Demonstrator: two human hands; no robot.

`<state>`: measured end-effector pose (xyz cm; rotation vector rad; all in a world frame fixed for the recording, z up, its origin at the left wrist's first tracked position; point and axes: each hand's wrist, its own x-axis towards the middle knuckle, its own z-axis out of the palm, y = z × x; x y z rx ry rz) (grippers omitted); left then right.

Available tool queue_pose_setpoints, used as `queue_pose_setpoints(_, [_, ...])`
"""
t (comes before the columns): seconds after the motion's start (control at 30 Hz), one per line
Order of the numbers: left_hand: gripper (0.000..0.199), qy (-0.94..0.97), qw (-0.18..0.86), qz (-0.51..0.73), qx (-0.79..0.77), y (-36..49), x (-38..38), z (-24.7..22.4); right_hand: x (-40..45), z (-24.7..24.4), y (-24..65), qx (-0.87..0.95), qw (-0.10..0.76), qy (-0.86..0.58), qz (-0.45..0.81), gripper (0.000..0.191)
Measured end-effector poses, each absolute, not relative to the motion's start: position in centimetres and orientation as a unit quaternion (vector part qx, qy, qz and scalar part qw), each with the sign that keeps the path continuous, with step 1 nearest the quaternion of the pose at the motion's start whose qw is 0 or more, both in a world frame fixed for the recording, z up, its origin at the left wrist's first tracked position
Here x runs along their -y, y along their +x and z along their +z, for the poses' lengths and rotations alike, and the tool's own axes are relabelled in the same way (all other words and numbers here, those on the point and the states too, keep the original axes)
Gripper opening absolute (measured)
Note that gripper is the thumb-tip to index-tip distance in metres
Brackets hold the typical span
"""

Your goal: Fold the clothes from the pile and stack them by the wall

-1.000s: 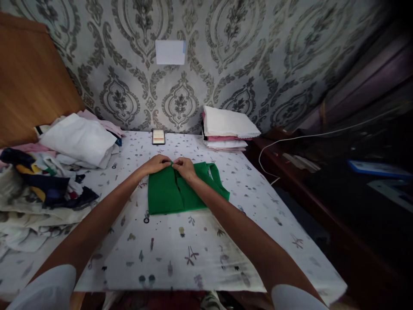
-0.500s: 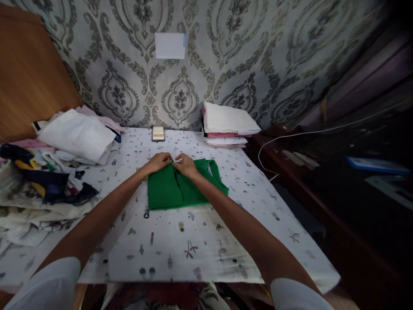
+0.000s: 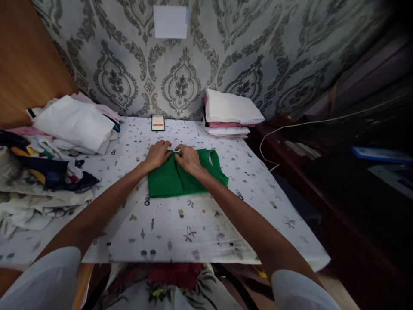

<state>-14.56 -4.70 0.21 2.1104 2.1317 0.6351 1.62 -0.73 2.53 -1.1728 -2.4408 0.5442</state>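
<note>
A folded green shirt (image 3: 164, 183) lies on the patterned bed sheet, its neckline and a small white label toward the right. A dark gap runs down between its left fold and the rest. My left hand (image 3: 158, 155) rests on the far edge of the left fold, with its fingers bent over the cloth. Close beside it, my right hand (image 3: 189, 159) grips the same far edge at the gap, thumb and forefinger curled around the fabric. The fingertips of both hands are partly hidden.
A loose heap of clothes (image 3: 74, 122) spreads along the left side. At the back right stands a stack of folded clothes (image 3: 234, 107). A phone (image 3: 158, 123) lies near the wall. Right of the sheet, a white cable (image 3: 280, 128) crosses a dark red surface.
My hands have stayed at the far edge of the shirt. The left hand has flattened and its fingers have spread a little. The view has tilted down.
</note>
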Motion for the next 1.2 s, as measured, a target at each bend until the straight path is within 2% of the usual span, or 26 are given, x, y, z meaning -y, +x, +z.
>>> queue_pose_setpoints(0.1, [0.034,0.699,-0.002,0.2,-0.687,-14.0,7.5,1.3,2.9,3.2,3.5,0.899,0.203,-0.331,0.204,0.017])
queue_pose_setpoints(0.2, [0.036,0.721,0.04,0.218,-0.656,-13.3,11.6,1.9,5.1,3.1,6.4,0.927,0.18,-0.239,0.226,0.015])
queue_pose_setpoints(0.33, [0.043,0.751,0.105,0.212,-0.616,-12.0,17.1,0.6,7.3,1.9,9.5,0.963,0.138,-0.159,0.167,0.024])
queue_pose_setpoints(0.47, [0.042,0.771,0.093,0.183,-0.603,-11.6,19.6,-1.3,8.2,0.7,9.8,0.973,0.15,-0.128,0.116,0.009])
queue_pose_setpoints(0.6, [0.038,0.788,0.089,0.163,-0.587,-12.0,20.1,-1.3,8.5,0.4,9.6,0.977,0.169,-0.115,0.059,0.013])
queue_pose_setpoints(0.77, [0.038,0.79,0.129,0.176,-0.573,-13.3,19.3,0.0,8.7,1.5,9.6,0.977,0.132,-0.156,0.068,0.009])
queue_pose_setpoints(0.87, [0.039,0.737,0.13,0.245,-0.616,-15.7,16.0,0.9,8.1,2.9,7.3,0.966,0.154,-0.184,0.09,0.023])
queue_pose_setpoints(0.97, [0.035,0.666,0.064,0.273,-0.691,-18.7,11.2,0.8,6.9,3.4,3.2,0.954,0.172,-0.228,0.094,0.033])
queue_pose_setpoints(1.07, [0.028,0.646,0.041,0.224,-0.728,-20.5,7.6,-0.3,5.4,2.0,-0.3,0.945,0.133,-0.285,0.094,0.047])
queue_pose_setpoints(1.2, [0.02,0.63,0.027,0.191,-0.753,-20.8,6.5,-1.7,4.2,-0.8,-1.7,0.929,0.07,-0.348,0.101,0.065])
